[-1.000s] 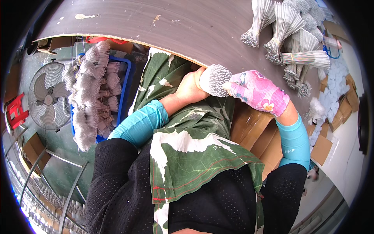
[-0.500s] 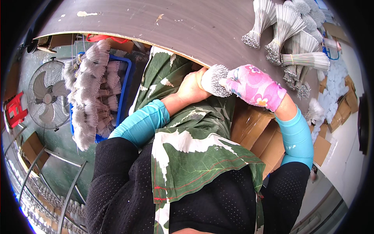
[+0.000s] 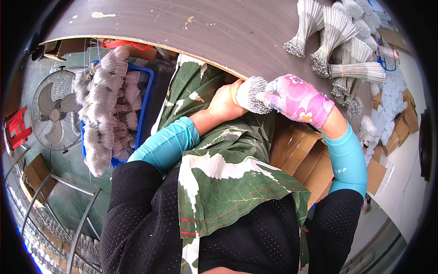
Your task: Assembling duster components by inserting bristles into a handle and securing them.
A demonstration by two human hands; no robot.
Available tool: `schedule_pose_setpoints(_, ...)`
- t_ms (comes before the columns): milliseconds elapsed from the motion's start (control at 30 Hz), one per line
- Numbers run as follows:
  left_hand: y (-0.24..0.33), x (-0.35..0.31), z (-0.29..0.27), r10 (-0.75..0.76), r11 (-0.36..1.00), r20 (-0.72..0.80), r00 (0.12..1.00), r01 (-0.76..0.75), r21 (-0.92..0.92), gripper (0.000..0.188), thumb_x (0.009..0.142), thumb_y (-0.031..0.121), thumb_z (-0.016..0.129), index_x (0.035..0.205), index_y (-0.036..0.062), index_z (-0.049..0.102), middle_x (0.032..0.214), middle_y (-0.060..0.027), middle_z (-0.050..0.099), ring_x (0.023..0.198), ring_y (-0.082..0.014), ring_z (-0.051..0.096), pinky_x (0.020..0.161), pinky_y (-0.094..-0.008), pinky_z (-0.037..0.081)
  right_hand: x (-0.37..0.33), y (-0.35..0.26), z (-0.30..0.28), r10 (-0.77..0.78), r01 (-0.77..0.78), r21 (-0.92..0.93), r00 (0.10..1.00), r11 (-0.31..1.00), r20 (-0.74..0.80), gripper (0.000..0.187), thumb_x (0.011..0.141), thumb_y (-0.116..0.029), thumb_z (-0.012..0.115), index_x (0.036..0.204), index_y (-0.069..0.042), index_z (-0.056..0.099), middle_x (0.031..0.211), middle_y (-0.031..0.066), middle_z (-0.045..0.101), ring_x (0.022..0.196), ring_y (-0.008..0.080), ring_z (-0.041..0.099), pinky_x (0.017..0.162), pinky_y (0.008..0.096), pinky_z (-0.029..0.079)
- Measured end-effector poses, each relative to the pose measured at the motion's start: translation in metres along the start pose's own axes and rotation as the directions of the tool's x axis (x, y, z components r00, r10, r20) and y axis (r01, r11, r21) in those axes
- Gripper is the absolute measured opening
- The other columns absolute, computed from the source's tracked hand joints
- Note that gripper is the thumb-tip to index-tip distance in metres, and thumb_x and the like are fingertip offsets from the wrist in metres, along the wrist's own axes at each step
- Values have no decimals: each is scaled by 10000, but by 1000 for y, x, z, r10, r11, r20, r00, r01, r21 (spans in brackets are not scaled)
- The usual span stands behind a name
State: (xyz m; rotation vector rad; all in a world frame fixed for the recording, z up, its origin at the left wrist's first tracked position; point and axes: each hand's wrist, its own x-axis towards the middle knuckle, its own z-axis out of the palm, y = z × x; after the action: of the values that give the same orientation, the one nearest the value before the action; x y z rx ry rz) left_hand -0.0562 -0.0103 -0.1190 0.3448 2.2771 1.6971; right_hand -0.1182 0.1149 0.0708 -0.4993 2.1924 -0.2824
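In my left hand (image 3: 226,101), bare and closed, is a round bundle of thin wires (image 3: 252,94), its dense pale-grey ends facing right. The rest of the bundle is hidden by the fingers. My right hand (image 3: 294,98) wears a pink floral glove and is closed, its fingertips against those ends. Whatever it pinches there is too small to make out. Both hands meet over my lap, close to the table's near edge, above a green-and-white leaf-patterned apron (image 3: 228,176).
On the brown table (image 3: 219,32), several tied wire bundles (image 3: 335,34) lie at the far right. A blue crate (image 3: 148,91) with white bundles stands at left, by a floor fan (image 3: 54,112) and a red stool (image 3: 18,128). An open cardboard box (image 3: 305,157) sits below my right arm.
My right hand shifts very slightly at the bundle's ends, its glove turning a little. My left hand and the bundle stay almost in place.
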Motion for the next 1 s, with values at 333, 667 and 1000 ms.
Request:
schedule_pose_setpoints(333,2,0,-2,-9,1000,9,1000,9,22,460,725,306,694,1053,21,544,890,-220,652,875,-383,627,779,-455,504,0,4,0,43,-43,31,999,999,11,297,873,-284,580,896,-1,668,753,194,628,707,337,594,689,395,463)
schedule_pose_setpoints(667,3,0,-2,-28,999,0,1000,28,-21,468,722,304,697,1060,18,547,907,-222,652,892,-384,624,799,-455,500,2,7,-1,-30,29,50,999,998,13,322,864,-294,589,900,18,658,759,199,630,700,332,593,696,390,463)
schedule_pose_setpoints(1000,6,0,-5,-26,1000,9,1000,26,-8,483,706,305,711,1064,21,555,918,-217,653,898,-376,627,798,-446,502,-3,19,3,97,-144,442,987,886,128,348,862,-323,584,751,1,648,557,67,546,517,143,519,549,316,430)
